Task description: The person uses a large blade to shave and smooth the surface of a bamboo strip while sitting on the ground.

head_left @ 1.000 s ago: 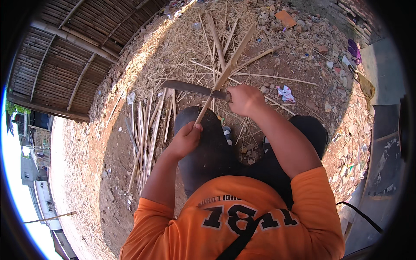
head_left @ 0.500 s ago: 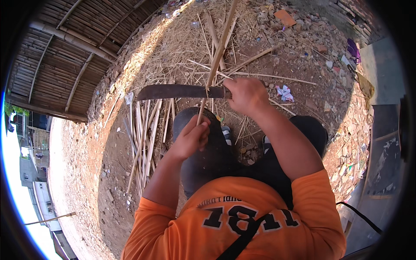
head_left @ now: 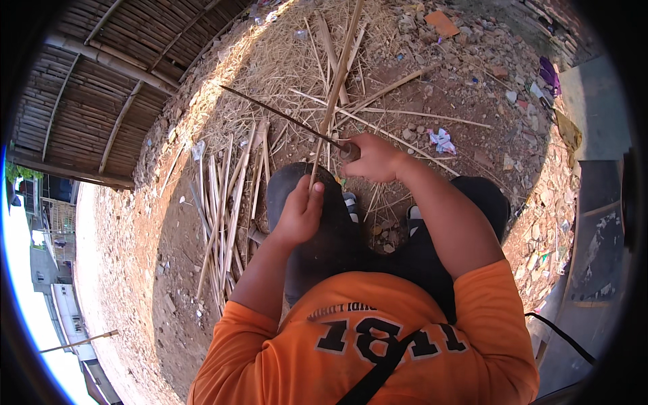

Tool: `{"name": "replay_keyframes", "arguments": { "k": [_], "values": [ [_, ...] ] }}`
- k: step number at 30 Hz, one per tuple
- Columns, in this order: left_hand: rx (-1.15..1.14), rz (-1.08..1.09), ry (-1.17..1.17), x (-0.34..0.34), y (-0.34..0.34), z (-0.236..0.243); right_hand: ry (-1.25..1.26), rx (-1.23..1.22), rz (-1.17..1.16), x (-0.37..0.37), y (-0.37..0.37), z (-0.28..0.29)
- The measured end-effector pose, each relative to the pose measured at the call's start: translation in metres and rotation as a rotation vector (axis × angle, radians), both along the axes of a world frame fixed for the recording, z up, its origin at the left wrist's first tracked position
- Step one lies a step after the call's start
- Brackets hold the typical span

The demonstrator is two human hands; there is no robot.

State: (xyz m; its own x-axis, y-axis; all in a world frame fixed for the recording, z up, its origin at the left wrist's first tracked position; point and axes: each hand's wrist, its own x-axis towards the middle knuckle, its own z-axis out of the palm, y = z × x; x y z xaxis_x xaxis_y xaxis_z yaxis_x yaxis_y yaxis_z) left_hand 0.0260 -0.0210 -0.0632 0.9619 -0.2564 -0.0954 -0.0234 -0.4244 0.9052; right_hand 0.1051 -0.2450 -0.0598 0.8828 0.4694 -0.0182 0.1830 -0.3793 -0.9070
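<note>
My left hand [head_left: 302,210] is closed round the near end of a long bamboo strip [head_left: 335,91], above my left knee. The strip runs up and away from me, past the far edge of the view. My right hand [head_left: 373,158] grips the handle of a machete [head_left: 283,116]. Its dark blade is seen nearly edge-on, pointing to the far left and crossing the bamboo strip just beyond my left hand. Whether the edge touches the strip I cannot tell.
Left of my knee lies a pile of split bamboo strips [head_left: 223,216]. Straw-like shavings [head_left: 270,74] and loose bamboo sticks [head_left: 398,88] cover the ground ahead. A crumpled white wrapper [head_left: 442,141] lies to the right. A bamboo-slat wall [head_left: 101,81] stands at the far left.
The machete blade has turned from flat to nearly edge-on, and its tip has swung away from me. My right hand has come slightly nearer; my left hand has rotated on the strip.
</note>
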Motion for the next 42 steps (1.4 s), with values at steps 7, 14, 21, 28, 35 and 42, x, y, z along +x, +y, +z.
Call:
{"name": "replay_keyframes", "arguments": {
  "k": [7, 14, 21, 28, 35, 42],
  "values": [
    [0.009, 0.035, 0.014, 0.000, -0.003, -0.004, 0.442, 0.191, 0.225, 0.009, -0.018, 0.004],
    [-0.098, -0.011, 0.126, 0.006, -0.004, 0.002, -0.134, -0.338, -0.053, 0.010, -0.024, 0.008],
    [-0.237, -0.031, 0.255, 0.011, -0.006, 0.006, 0.337, 0.069, 0.082, 0.008, -0.029, 0.011],
    [-0.287, 0.002, 0.253, 0.009, 0.004, 0.003, 0.454, 0.725, -0.051, 0.018, -0.061, 0.017],
    [-0.179, -0.001, 0.154, 0.010, -0.004, -0.006, 0.076, 0.158, -0.218, 0.015, -0.040, -0.005],
    [0.243, 0.077, -0.106, 0.006, -0.021, 0.005, -0.008, 0.035, -0.276, 0.006, 0.005, 0.001]
  ]
}}
